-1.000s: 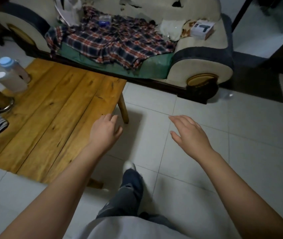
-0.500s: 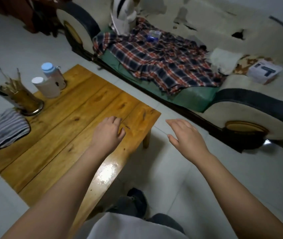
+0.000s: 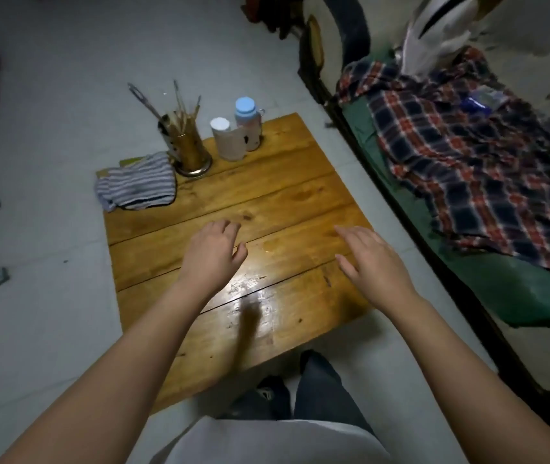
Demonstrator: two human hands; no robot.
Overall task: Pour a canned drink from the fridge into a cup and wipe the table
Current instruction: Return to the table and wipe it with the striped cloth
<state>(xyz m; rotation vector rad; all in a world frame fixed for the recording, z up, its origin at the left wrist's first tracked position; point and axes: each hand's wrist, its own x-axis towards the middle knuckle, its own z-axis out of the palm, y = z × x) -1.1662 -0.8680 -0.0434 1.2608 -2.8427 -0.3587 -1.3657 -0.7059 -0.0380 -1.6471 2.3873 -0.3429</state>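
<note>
Hands, two, bare, both held out over the desk (image 3: 287,195) and holding nothing.
Left hand (image 3: 211,254): palm down, fingers loosely curled, over the middle planks. Whether it touches the wood cannot be told.
Right hand (image 3: 372,259): palm down, fingers straight and slightly spread, over the right side of the desk near its edge. Contact with the wood likewise cannot be told.

Desk: low, wooden, made of long planks, glossy, with a bright glare patch between the two forearms and a small wet-looking spot just beyond it.

Striped cloth (image 3: 136,185): grey and white, bunched, at the far left corner of the desk, partly overhanging the edge.
Metal holder (image 3: 190,152): upright, just beside the cloth on its right, filled with thin sticks or brushes.
White cup (image 3: 228,140): upright, right of the holder, near the far edge.
Bottle with pale blue cap (image 3: 248,125): upright, just behind and touching or nearly touching the cup.

Sofa (image 3: 334,55): along the right, pale with dark trim, its seat covered in green.
Plaid shirt (image 3: 474,162): red, navy and white, spread across the sofa seat.
Small blue item (image 3: 476,103): lying on the shirt, too blurred to identify.

Floor (image 3: 49,128): pale tiles.
Person's dark trouser legs (image 3: 320,386): at the near edge of the desk.
</note>
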